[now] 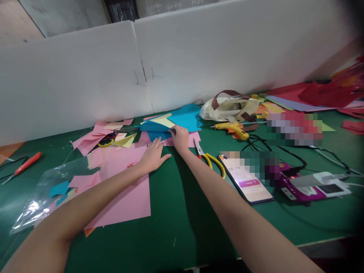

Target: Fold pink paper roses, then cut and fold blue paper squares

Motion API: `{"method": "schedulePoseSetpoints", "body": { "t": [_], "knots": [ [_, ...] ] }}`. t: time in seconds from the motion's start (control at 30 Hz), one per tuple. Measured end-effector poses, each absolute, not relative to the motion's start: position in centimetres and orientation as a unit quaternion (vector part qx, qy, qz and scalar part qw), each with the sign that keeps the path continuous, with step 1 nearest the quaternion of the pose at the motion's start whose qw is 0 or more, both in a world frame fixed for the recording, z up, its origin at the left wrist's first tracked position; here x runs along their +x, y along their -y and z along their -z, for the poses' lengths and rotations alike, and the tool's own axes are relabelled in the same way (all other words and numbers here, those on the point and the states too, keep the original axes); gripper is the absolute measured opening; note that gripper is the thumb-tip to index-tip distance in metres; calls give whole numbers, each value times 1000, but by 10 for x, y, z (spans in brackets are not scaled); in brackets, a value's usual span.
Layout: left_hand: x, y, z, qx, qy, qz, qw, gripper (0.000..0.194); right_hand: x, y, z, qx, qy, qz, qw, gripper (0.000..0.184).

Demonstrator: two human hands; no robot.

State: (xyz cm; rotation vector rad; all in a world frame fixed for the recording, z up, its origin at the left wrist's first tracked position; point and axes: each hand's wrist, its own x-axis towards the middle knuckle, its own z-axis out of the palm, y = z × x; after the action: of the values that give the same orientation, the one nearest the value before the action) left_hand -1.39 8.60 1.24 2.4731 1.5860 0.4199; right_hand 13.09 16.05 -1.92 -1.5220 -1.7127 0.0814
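Note:
My right hand (180,138) pinches the edge of a blue sheet of paper (155,127) and lifts it slightly over the pile at the table's back. Flat, with fingers spread, my left hand (153,154) rests at the upper right of a large pink sheet (139,201), its fingertips by the lower blue paper. Behind the hands lie another blue sheet (187,115) and a pale yellow piece (163,120). Scissors with yellow handles (212,161) lie just right of my right forearm.
A phone (247,182), a purple power strip (298,187) and cables occupy the right side. A yellow glue gun (233,129) and a cloth bag (218,110) lie behind them. On the left are paper scraps, a clear plastic bag (36,201) and an orange-handled tool (28,163). A white partition (85,83) stands behind.

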Motion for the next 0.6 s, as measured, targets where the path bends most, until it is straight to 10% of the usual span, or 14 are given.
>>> {"method": "schedulePoseSetpoints", "body": {
  "t": [0.6],
  "knots": [
    [19,-91,13,748,-625,-197,103,78,130,-125,-2,-574,639,-39,510,23]
  ]
}}
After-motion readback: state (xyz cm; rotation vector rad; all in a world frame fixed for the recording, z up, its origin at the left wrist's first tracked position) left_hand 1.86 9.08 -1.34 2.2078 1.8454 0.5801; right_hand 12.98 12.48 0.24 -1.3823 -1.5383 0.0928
